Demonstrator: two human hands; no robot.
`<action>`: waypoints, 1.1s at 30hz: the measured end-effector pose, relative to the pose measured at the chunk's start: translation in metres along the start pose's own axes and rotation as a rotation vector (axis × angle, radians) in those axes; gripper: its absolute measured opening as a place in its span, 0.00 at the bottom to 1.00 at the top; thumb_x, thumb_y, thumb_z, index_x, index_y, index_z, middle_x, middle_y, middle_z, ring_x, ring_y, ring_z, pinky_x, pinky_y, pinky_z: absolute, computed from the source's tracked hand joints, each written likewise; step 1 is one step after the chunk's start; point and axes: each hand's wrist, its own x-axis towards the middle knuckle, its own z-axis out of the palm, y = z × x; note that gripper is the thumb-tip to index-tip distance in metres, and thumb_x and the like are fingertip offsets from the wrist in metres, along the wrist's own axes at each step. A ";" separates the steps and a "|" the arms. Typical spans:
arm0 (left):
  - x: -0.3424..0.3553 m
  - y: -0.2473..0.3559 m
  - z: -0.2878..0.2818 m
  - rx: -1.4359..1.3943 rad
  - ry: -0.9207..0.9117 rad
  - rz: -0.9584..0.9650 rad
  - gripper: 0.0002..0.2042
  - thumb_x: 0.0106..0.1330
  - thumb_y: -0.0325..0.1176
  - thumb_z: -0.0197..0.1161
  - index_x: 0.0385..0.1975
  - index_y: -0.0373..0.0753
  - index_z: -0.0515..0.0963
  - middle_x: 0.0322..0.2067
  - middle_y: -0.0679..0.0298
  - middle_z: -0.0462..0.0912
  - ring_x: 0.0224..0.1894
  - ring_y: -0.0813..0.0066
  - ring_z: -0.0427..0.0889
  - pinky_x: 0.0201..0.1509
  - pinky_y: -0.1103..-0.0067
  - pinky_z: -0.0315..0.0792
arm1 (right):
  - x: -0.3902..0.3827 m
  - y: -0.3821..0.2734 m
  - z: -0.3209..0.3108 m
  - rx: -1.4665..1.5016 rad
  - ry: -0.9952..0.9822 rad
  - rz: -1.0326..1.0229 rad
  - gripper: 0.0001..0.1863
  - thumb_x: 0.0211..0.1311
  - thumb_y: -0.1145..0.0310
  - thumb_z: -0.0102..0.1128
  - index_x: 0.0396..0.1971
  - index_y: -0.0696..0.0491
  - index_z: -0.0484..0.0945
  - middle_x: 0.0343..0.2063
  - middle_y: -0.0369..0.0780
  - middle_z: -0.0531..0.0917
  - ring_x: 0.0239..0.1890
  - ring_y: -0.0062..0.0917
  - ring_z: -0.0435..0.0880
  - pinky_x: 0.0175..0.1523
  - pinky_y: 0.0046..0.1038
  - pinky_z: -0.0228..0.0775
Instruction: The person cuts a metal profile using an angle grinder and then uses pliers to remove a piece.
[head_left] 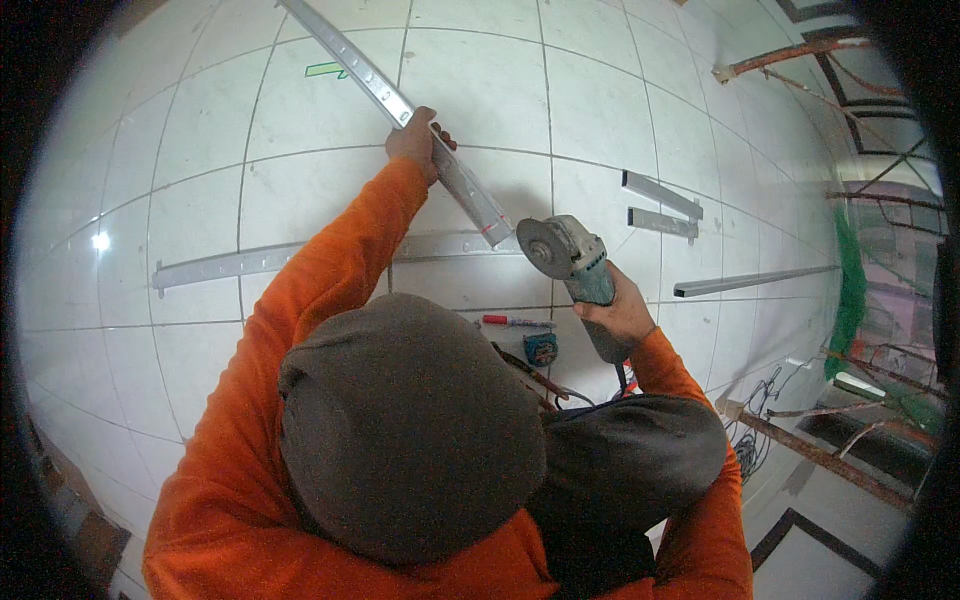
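Observation:
My left hand [420, 146] is wrapped round a long silver metal channel [360, 78], which slants from the far left toward the middle. A red line crosses the channel near its close end. In my right hand [628, 308] is an angle grinder [582, 262] with a thin round disc [541, 249]. The disc stands just right of the channel's marked end, with what looks like a narrow gap between them. Another metal channel [235, 264] lies across the floor, partly behind my left forearm. My fingers under the grinder are partly hidden.
A red-capped marker [497, 320] and a teal tape measure [540, 349] lie before my knees. Two short metal pieces [662, 194] and a longer bar [750, 283] rest on the tiled floor [480, 90] at right. Rusty scaffold bars [790, 58], green netting [848, 295] and tangled cable [762, 435] are farther right.

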 end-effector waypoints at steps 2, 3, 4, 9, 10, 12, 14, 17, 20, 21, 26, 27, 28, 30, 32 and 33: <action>-0.001 0.002 0.001 0.030 -0.002 0.001 0.11 0.60 0.33 0.66 0.32 0.37 0.69 0.21 0.59 0.73 0.19 0.64 0.76 0.25 0.66 0.78 | 0.000 0.000 0.001 -0.019 0.001 0.009 0.38 0.45 0.62 0.76 0.57 0.59 0.71 0.45 0.41 0.81 0.48 0.27 0.79 0.57 0.31 0.71; -0.002 0.003 0.002 0.031 -0.003 -0.001 0.11 0.60 0.33 0.66 0.32 0.37 0.69 0.21 0.59 0.73 0.19 0.64 0.76 0.25 0.66 0.78 | -0.001 0.000 0.001 0.001 -0.003 0.014 0.38 0.45 0.62 0.76 0.57 0.59 0.71 0.45 0.40 0.81 0.48 0.27 0.79 0.56 0.31 0.71; -0.003 0.004 0.003 0.024 -0.012 -0.022 0.12 0.60 0.31 0.65 0.36 0.36 0.68 0.23 0.59 0.72 0.20 0.64 0.76 0.23 0.66 0.77 | -0.001 0.000 0.001 0.022 -0.008 0.019 0.38 0.44 0.62 0.77 0.57 0.59 0.71 0.45 0.40 0.81 0.47 0.27 0.79 0.56 0.31 0.72; -0.003 0.004 0.004 0.022 -0.017 -0.045 0.14 0.61 0.29 0.63 0.40 0.34 0.66 0.25 0.58 0.72 0.19 0.65 0.75 0.22 0.66 0.76 | 0.000 0.004 0.001 0.006 -0.004 0.011 0.38 0.45 0.62 0.76 0.57 0.58 0.71 0.45 0.40 0.81 0.47 0.27 0.79 0.55 0.32 0.72; -0.002 0.003 0.004 0.013 -0.015 -0.039 0.14 0.61 0.29 0.63 0.40 0.35 0.66 0.25 0.58 0.72 0.19 0.65 0.74 0.21 0.66 0.76 | 0.000 0.005 0.001 0.006 -0.004 0.013 0.38 0.45 0.62 0.76 0.57 0.58 0.71 0.45 0.40 0.81 0.48 0.27 0.79 0.56 0.31 0.72; 0.000 0.002 0.002 0.005 -0.008 -0.031 0.14 0.61 0.29 0.63 0.40 0.35 0.65 0.25 0.58 0.72 0.19 0.65 0.74 0.21 0.66 0.76 | 0.001 0.003 0.000 -0.024 -0.010 0.024 0.38 0.45 0.62 0.77 0.57 0.59 0.71 0.45 0.40 0.81 0.48 0.27 0.79 0.56 0.31 0.71; 0.000 0.001 0.002 0.011 -0.005 -0.004 0.13 0.60 0.33 0.66 0.34 0.36 0.69 0.22 0.58 0.74 0.20 0.63 0.76 0.25 0.65 0.79 | 0.001 0.002 0.000 -0.054 -0.013 0.036 0.38 0.45 0.62 0.77 0.57 0.59 0.71 0.46 0.40 0.81 0.49 0.27 0.79 0.57 0.31 0.71; -0.002 0.002 0.002 0.021 -0.008 -0.002 0.13 0.60 0.32 0.66 0.35 0.36 0.68 0.22 0.59 0.73 0.21 0.64 0.76 0.25 0.65 0.79 | 0.000 0.002 0.002 0.003 -0.001 0.030 0.38 0.45 0.62 0.77 0.57 0.59 0.71 0.46 0.41 0.81 0.49 0.27 0.79 0.58 0.31 0.70; -0.001 0.001 0.003 0.003 -0.007 -0.017 0.13 0.60 0.32 0.66 0.35 0.36 0.68 0.23 0.60 0.73 0.21 0.65 0.75 0.25 0.65 0.79 | 0.001 0.001 0.001 0.010 -0.019 0.038 0.39 0.45 0.62 0.77 0.57 0.59 0.71 0.47 0.41 0.81 0.50 0.27 0.79 0.58 0.31 0.70; 0.002 0.000 0.001 0.003 -0.007 -0.016 0.13 0.60 0.32 0.66 0.35 0.36 0.68 0.23 0.60 0.73 0.21 0.65 0.75 0.25 0.65 0.79 | 0.000 0.001 0.002 0.003 -0.005 0.028 0.39 0.44 0.61 0.77 0.57 0.59 0.71 0.47 0.41 0.81 0.50 0.27 0.79 0.59 0.31 0.70; -0.001 0.001 0.002 -0.035 -0.009 -0.062 0.13 0.61 0.28 0.63 0.39 0.35 0.65 0.26 0.59 0.70 0.20 0.66 0.73 0.21 0.68 0.75 | -0.001 -0.010 0.004 -0.032 0.019 0.034 0.36 0.46 0.63 0.77 0.56 0.59 0.72 0.46 0.40 0.82 0.50 0.25 0.79 0.58 0.31 0.70; -0.002 0.002 0.002 -0.035 -0.010 -0.057 0.13 0.61 0.28 0.63 0.39 0.35 0.65 0.26 0.59 0.70 0.20 0.66 0.73 0.21 0.68 0.75 | -0.002 -0.012 0.006 -0.032 0.025 0.038 0.34 0.47 0.66 0.76 0.55 0.59 0.73 0.45 0.39 0.82 0.50 0.24 0.79 0.58 0.30 0.70; -0.003 0.003 0.002 -0.033 -0.017 -0.052 0.13 0.61 0.29 0.63 0.39 0.35 0.65 0.26 0.59 0.70 0.20 0.66 0.73 0.21 0.68 0.75 | 0.000 -0.013 0.007 -0.033 0.030 0.043 0.32 0.48 0.69 0.75 0.55 0.58 0.73 0.45 0.39 0.82 0.49 0.24 0.79 0.58 0.29 0.70; 0.002 0.001 0.000 -0.034 -0.027 -0.052 0.12 0.61 0.29 0.62 0.38 0.35 0.66 0.26 0.59 0.71 0.20 0.66 0.74 0.21 0.68 0.75 | 0.001 -0.008 0.007 0.005 0.033 0.047 0.34 0.46 0.65 0.76 0.55 0.57 0.74 0.46 0.41 0.83 0.50 0.26 0.81 0.57 0.31 0.72; 0.006 0.002 -0.003 -0.031 -0.105 -0.106 0.13 0.61 0.28 0.62 0.40 0.36 0.65 0.26 0.59 0.70 0.20 0.66 0.74 0.20 0.67 0.75 | 0.003 0.001 0.007 0.064 0.034 -0.046 0.36 0.44 0.60 0.77 0.55 0.55 0.74 0.46 0.43 0.84 0.49 0.28 0.82 0.56 0.32 0.73; 0.005 0.000 -0.002 -0.031 -0.109 -0.108 0.13 0.61 0.28 0.62 0.40 0.36 0.65 0.26 0.59 0.70 0.20 0.66 0.74 0.20 0.67 0.75 | 0.002 0.004 0.006 0.063 0.038 -0.044 0.36 0.44 0.60 0.77 0.55 0.55 0.74 0.46 0.43 0.84 0.49 0.28 0.82 0.56 0.32 0.73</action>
